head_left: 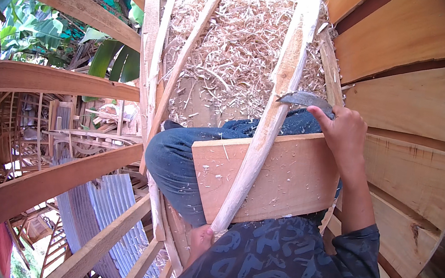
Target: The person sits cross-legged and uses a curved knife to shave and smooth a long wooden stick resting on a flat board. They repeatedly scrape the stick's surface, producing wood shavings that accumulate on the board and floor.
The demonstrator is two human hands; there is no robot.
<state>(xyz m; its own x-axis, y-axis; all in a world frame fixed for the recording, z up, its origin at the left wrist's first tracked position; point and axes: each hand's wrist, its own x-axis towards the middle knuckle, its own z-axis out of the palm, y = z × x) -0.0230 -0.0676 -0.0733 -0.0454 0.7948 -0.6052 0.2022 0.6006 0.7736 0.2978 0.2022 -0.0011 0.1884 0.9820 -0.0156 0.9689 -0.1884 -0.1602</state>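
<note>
A long pale wooden pole [270, 124], stripped of bark in places, slants across a wooden board [290, 176] that rests on my lap. My left hand [201, 241] is closed round the pole's near end, beside my shirt; part of it is hidden. My right hand [343, 129] grips a curved knife [307, 99], thumb stretched toward the blade. The handle is hidden in the fist. The dark blade lies across the pole just beyond the board's far edge and seems to touch it. Small wood chips lie on the board.
Wood shavings [242, 34] cover the floor ahead. Loose wooden strips [197, 29] run along the left side, by slanting timber beams [56, 81]. A plank wall [413, 102] stands close on the right. Corrugated sheets [117, 215] and banana leaves [40, 28] show beyond the beams.
</note>
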